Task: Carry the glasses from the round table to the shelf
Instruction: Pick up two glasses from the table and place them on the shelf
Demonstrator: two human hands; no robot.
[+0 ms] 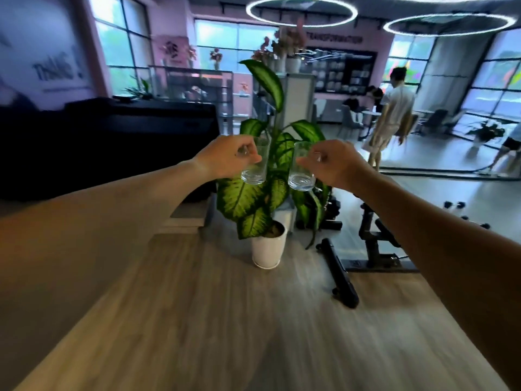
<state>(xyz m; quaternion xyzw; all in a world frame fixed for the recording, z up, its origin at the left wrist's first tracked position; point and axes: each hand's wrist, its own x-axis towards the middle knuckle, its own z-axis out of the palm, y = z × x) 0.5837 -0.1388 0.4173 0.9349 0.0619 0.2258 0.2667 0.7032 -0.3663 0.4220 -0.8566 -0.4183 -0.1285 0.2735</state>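
Two clear cylindrical drinking glasses are in hand, one per hand, held out in front. Left hand [225, 156] fingers curl round the left glass [255, 162]; right hand [338, 162] fingers wrap the right glass [301, 167]. Both glasses hang roughly upright, bases below the fingers, just apart. Shelf not identifiable w/ certainty; carry looks mid-way.

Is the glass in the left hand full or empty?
Empty, as far as the blurred frame shows. The glass in the left hand is clear down to its thick base, with plant leaves visible through it.
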